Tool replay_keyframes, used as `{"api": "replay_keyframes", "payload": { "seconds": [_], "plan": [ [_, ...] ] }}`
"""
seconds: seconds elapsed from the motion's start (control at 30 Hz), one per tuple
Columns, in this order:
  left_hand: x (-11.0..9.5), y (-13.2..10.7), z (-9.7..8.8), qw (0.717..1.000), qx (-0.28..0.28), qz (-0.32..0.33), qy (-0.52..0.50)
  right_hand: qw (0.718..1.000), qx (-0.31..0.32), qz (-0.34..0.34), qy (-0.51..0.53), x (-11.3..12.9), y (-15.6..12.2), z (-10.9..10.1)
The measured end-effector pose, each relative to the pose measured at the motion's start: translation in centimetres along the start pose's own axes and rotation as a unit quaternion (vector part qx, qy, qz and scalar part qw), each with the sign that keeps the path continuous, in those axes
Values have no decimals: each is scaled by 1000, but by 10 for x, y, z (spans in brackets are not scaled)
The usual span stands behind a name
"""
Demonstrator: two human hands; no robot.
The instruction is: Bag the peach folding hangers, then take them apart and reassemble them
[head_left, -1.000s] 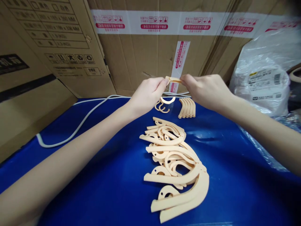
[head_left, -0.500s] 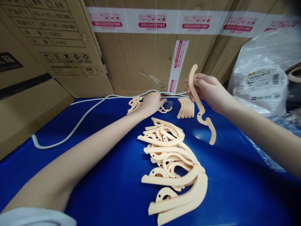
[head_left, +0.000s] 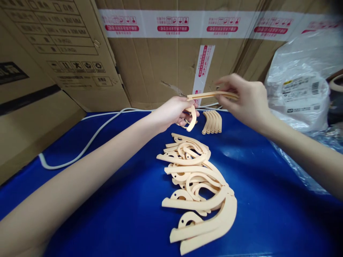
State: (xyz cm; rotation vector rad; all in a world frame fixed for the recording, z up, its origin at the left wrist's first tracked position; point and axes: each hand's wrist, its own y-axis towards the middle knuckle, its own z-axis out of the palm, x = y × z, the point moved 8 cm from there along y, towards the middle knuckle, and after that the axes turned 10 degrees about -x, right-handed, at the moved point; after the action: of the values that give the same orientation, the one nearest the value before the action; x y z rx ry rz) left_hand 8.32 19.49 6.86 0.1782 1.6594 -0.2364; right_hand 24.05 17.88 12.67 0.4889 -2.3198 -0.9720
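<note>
In the head view, my left hand (head_left: 174, 112) is closed around a beige folding clothes hanger (head_left: 192, 119), one curved arm of it hanging below my fingers. My right hand (head_left: 242, 98) pinches the straight beige arm (head_left: 202, 95) that stretches across to my left fingertips. Whether the two parts are joined is hidden by my left fingers. Below both hands, a long heap of folded beige hangers (head_left: 195, 205) lies on the blue table. A neat row of short curved hanger arms (head_left: 212, 122) rests just under the gap between my hands.
The blue tabletop (head_left: 120, 214) ends at cardboard boxes (head_left: 150, 71) at the back and left. A white cable (head_left: 88, 142) runs along the far edge. Bagged rolls in clear plastic (head_left: 300, 92) stand at the right.
My left hand has risen from the small parts on the table and now grips the hanger. The hanger in my right hand has turned from hanging upright to nearly level.
</note>
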Motion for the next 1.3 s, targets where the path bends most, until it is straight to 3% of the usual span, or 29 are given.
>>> {"api": "replay_keyframes", "payload": {
  "seconds": [0.1, 0.2, 0.27, 0.4, 0.53, 0.6, 0.67, 0.77, 0.9, 1.13, 1.3],
  "plan": [
    [-8, -1, 2, 998, 4, 17, 60, 979, 76, -99, -161, 15, -7, 12],
    [-11, 1, 2, 992, -5, 51, 119, 966, 110, -105, -210, 19, -13, 23],
    [-12, 5, -1, 982, -40, 100, 156, 972, 115, -94, -182, 22, -15, 29],
    [-12, 8, -6, 946, -101, 212, 225, 990, 143, -18, -2, 24, -12, 41],
    [-18, 4, -17, 894, -141, 276, 325, 963, 195, 138, 121, -6, -10, 58],
    [-22, 6, -36, 884, -170, 270, 342, 953, 188, 214, 108, -34, -12, 57],
    [-15, 14, -63, 908, -194, 201, 312, 960, 152, 227, 67, -59, -11, 47],
    [7, 27, -97, 940, -181, 80, 279, 977, 92, 194, -17, -84, -12, 23],
    [32, 36, -118, 936, -165, 30, 310, 982, 51, 114, -139, -94, -18, -1],
    [43, 42, -130, 867, -246, 89, 423, 971, 140, -21, -194, -96, -49, 13],
    [27, 29, -110, 825, -252, 151, 482, 965, 186, -51, -177, -99, -67, 24]
  ]
}}
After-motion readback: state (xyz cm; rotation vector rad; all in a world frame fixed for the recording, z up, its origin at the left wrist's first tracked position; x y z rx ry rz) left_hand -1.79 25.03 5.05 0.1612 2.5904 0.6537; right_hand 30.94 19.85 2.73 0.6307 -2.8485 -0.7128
